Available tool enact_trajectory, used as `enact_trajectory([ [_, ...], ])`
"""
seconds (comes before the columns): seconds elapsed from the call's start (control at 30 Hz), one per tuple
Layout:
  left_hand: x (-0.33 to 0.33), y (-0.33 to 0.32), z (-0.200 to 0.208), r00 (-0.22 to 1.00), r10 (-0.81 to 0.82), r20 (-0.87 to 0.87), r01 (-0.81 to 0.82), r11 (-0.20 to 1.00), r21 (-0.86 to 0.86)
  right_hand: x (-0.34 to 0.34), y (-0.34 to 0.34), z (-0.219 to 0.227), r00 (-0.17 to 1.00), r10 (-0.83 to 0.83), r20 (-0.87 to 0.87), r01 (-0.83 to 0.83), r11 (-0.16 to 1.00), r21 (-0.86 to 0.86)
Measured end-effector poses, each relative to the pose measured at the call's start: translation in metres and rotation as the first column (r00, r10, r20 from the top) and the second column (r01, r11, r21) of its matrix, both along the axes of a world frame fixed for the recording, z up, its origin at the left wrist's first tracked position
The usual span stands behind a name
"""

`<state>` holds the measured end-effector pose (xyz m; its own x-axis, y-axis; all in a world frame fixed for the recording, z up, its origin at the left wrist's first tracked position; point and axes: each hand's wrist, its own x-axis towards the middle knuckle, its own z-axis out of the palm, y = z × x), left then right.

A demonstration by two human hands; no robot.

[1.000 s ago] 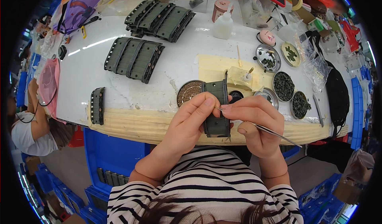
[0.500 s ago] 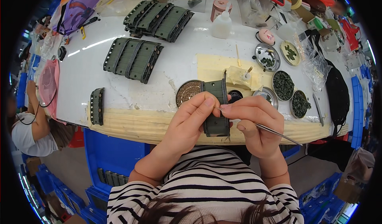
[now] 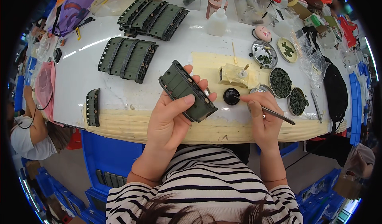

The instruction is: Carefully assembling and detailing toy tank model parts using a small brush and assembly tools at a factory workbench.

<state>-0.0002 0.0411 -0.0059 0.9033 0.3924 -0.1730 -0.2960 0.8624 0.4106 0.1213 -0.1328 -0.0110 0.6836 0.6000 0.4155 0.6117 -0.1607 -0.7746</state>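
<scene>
Curved green plastic strip (image 3: pixel 181 85), gripped by left hand (image 3: pixel 170 114), now leans eleven o'clock; right hand (image 3: pixel 266 116), pinching silver metal tool (image 3: pixel 278 115), shifts to round black pot (image 3: pixel 229 97), strip's three o'clock; I'd guess dipping.

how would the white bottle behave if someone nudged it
The white bottle might tip under a hard push, since it stands upright, taller than wide. It may slide fairly easily, as the table looks glossy.

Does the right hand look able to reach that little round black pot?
Probably yes: the right hand is close beside the black pot, holding a metal tool, and nothing seems to stand between.
</scene>
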Motion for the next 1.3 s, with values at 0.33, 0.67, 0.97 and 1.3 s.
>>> enact_trajectory([
  [0.33,-0.004,-0.006,0.003,0.995,0.064,-0.08,-0.058,0.996,0.071,0.001,0.004,-0.002,0.997,-0.003,0.071,0.006,0.999,-0.038],
  [0.67,-0.008,-0.005,0.008,0.993,0.075,-0.093,-0.071,0.996,0.044,0.002,0.005,-0.004,0.995,0.004,0.099,-0.001,0.999,-0.033],
  [0.97,-0.005,-0.006,0.009,0.991,0.058,-0.12,-0.046,0.994,0.1,0.0,0.0,0.0,0.997,0.001,0.074,-0.004,0.999,0.042],
  [1.3,0.001,-0.012,0.01,0.986,-0.007,-0.164,0.011,1.0,0.028,-0.021,0.01,0.031,0.938,0.347,0.015,-0.338,0.901,0.271],
])
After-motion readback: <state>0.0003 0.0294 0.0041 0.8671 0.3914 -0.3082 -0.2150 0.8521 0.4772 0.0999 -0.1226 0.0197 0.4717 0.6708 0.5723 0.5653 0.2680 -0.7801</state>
